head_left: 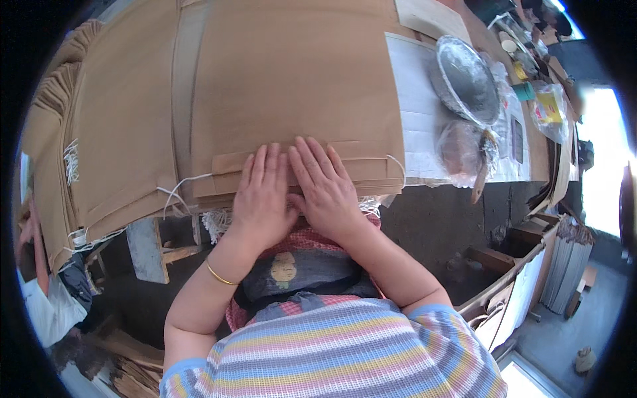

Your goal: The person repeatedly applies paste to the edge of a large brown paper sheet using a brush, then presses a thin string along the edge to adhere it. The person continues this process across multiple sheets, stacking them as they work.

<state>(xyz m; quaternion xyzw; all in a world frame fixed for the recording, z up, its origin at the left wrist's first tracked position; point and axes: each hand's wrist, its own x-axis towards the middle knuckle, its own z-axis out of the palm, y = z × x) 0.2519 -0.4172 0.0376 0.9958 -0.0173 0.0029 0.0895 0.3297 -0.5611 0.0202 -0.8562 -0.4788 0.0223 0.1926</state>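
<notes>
Both hands, left point(264, 199) and right point(326, 189), flat and open, gripping nothing, pressing bag flap point(292, 162) at 12 o'clock; keep pressure even along the fold.

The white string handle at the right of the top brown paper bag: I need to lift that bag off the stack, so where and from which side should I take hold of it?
Probably by the loop of the white string handle, where it arches clear of the top brown paper bag at the near right corner. Come in from the right, since both flat hands, left hand and right hand, cover the near edge's middle.
</notes>
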